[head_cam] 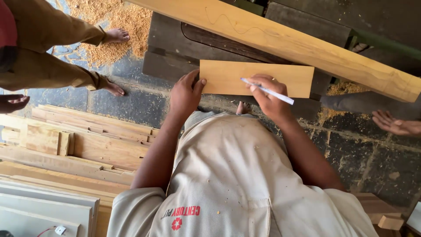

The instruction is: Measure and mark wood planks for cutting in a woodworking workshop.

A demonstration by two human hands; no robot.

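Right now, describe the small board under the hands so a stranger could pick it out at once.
Find the long pale beam running diagonally across the dark machine table. Just below it lies a short, flat rectangular board, steadied by the left hand while the right hand holds a white pen over it. Unlike the beam, it bears no wavy line.

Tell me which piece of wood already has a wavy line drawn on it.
The long beam lying diagonally above the hands; a wavy pencil line runs along its left part. The small flat board that the left hand steadies looks unmarked.
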